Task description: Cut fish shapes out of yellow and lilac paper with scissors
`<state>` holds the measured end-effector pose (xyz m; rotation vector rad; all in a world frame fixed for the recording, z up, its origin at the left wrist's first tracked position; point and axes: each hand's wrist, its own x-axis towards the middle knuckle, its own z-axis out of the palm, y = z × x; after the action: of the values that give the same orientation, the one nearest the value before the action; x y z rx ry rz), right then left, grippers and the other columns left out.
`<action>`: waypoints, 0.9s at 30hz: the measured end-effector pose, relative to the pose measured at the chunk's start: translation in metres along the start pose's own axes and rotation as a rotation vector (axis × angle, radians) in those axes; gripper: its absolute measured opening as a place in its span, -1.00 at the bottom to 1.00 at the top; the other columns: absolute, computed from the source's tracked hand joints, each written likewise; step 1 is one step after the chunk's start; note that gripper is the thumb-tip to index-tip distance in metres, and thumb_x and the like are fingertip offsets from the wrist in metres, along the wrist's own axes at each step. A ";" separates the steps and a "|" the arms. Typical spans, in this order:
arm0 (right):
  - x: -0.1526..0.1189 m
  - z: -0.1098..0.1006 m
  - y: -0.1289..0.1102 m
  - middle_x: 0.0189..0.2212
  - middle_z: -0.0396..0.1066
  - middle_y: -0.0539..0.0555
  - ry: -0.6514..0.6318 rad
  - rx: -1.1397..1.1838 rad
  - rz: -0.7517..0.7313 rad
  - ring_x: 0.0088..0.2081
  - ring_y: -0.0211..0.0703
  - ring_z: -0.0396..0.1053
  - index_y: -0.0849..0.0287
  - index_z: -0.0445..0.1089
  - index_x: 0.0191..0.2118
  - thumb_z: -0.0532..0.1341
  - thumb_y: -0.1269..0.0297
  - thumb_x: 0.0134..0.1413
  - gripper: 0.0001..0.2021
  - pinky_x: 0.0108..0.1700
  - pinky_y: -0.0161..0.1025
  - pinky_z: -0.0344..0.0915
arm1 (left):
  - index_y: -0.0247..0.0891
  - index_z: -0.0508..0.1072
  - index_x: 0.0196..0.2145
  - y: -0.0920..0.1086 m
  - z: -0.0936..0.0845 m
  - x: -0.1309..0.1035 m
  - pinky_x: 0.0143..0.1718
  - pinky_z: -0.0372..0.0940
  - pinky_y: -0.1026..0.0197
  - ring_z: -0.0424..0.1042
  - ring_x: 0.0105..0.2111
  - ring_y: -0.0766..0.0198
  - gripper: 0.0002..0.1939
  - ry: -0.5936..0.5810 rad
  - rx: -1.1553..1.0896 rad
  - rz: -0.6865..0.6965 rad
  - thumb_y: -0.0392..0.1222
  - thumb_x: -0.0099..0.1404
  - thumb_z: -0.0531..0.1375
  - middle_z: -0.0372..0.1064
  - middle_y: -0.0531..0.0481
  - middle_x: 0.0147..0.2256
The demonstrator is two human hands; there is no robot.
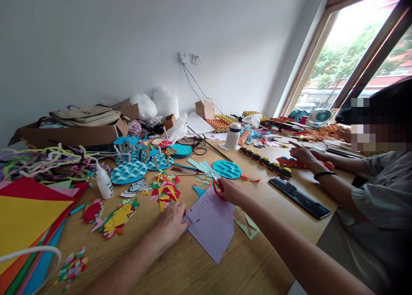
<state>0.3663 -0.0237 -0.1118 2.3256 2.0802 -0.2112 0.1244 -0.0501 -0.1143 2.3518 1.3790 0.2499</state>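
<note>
A purple sheet of paper (214,228) with a dark line drawing near its upper left lies at the middle front. My left hand (172,220) pinches its left corner. The fingers of my right hand (229,191) are wrapped round red-handled scissors (219,189) at the sheet's top edge, blades pointing up and left. Just behind the scissors are a round blue piece (227,169) and pale blue-green strips. Colourful paper scraps (165,190) lie beyond my left hand, and a cut green scrap (247,225) sits right of the sheet.
At the left are coloured paper sheets (28,209), a white glue bottle (104,181) and paper fish (119,217). A white bottle (233,136) stands farther back. To the right lies a black phone (299,196), beside a person's arms (334,174) resting over the table.
</note>
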 end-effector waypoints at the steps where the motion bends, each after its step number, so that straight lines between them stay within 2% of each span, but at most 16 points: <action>1: 0.000 0.000 -0.001 -0.06 0.30 0.14 0.002 0.000 -0.005 -0.13 -0.10 0.35 0.22 0.27 0.00 0.12 0.25 0.19 -0.71 -0.13 -0.06 0.34 | -0.20 0.35 -0.41 0.000 0.000 0.000 -0.25 0.19 0.17 0.36 -0.22 0.12 -0.89 0.001 -0.015 0.004 -0.30 0.07 0.07 0.39 -0.09 -0.27; 8: -0.009 -0.012 -0.011 -0.07 0.31 0.14 0.023 0.028 -0.024 -0.14 -0.11 0.35 0.23 0.28 -0.01 0.12 0.24 0.19 -0.72 -0.14 -0.07 0.35 | -0.22 0.36 -0.47 -0.004 0.007 0.004 -0.24 0.19 0.12 0.36 -0.25 0.08 -0.89 0.062 -0.181 0.021 -0.37 0.00 0.11 0.39 -0.10 -0.34; 11: -0.022 -0.032 -0.019 -0.22 0.38 0.12 0.071 0.044 -0.034 -0.25 -0.13 0.37 0.25 0.34 -0.14 0.11 0.30 0.18 -0.82 -0.28 -0.21 0.32 | -0.27 0.39 -0.36 -0.009 0.000 0.008 -0.25 0.23 0.14 0.38 -0.25 0.08 -0.85 0.103 -0.327 0.006 -0.29 0.04 0.14 0.41 -0.16 -0.30; 13: -0.034 -0.052 -0.027 -0.37 0.40 0.11 0.133 0.053 -0.059 -0.34 -0.12 0.35 0.25 0.35 -0.24 0.13 0.37 0.10 -0.88 -0.43 -0.30 0.18 | -0.29 0.40 -0.22 -0.011 -0.013 0.009 -0.20 0.25 0.13 0.38 -0.16 0.06 -0.72 0.134 -0.444 0.013 -0.17 0.08 0.16 0.41 -0.22 -0.19; 16: -0.055 -0.089 -0.043 -0.42 0.38 0.07 0.232 0.072 -0.118 -0.41 -0.18 0.27 0.19 0.31 -0.27 0.12 0.37 0.03 -0.89 -0.51 -0.33 0.00 | -0.22 0.37 -0.06 -0.012 -0.041 0.011 -0.18 0.26 0.13 0.35 -0.07 0.03 -0.50 0.153 -0.617 0.063 -0.01 0.04 0.22 0.38 -0.21 -0.06; 18: -0.068 -0.111 -0.056 -0.42 0.36 0.04 0.285 0.089 -0.152 -0.45 -0.23 0.22 0.15 0.28 -0.24 0.10 0.35 0.04 -0.87 -0.52 -0.33 -0.06 | -0.21 0.45 -0.16 -0.009 -0.060 0.010 -0.28 0.30 0.13 0.43 -0.21 0.04 -0.55 0.123 -0.714 0.089 0.00 -0.03 0.26 0.47 -0.14 -0.22; 20: -0.076 -0.127 -0.069 -0.47 0.32 0.04 0.391 0.120 -0.231 -0.48 -0.26 0.17 0.17 0.26 -0.33 0.11 0.39 -0.02 -0.93 -0.51 -0.33 -0.09 | -0.24 0.52 -0.39 -0.006 -0.076 0.008 -0.48 0.30 0.16 0.45 -0.45 0.08 -0.71 0.064 -0.797 0.095 -0.01 -0.05 0.27 0.49 -0.08 -0.45; 24: -0.076 -0.141 -0.084 -0.57 0.21 -0.02 0.551 0.271 -0.338 -0.56 -0.31 0.02 0.16 0.23 -0.39 0.12 0.37 -0.04 -0.97 -0.51 -0.31 -0.16 | -0.21 0.54 -0.39 -0.008 -0.104 -0.003 -0.57 0.27 0.22 0.42 -0.57 0.18 -0.73 0.102 -0.916 0.067 -0.02 -0.05 0.27 0.48 -0.02 -0.53; 27: -0.061 -0.135 -0.081 -0.64 0.12 -0.07 0.573 0.513 -0.318 -0.57 -0.32 -0.06 0.15 0.20 -0.50 0.18 0.31 -0.09 -0.89 -0.49 -0.28 -0.17 | -0.21 0.55 -0.42 -0.018 -0.117 -0.014 -0.61 0.26 0.29 0.41 -0.60 0.25 -0.73 0.235 -1.041 -0.039 -0.09 -0.15 0.35 0.51 -0.01 -0.51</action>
<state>0.2919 -0.0608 0.0352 2.5207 2.9859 -0.0907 0.0625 -0.0258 -0.0156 1.4416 0.9965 0.9812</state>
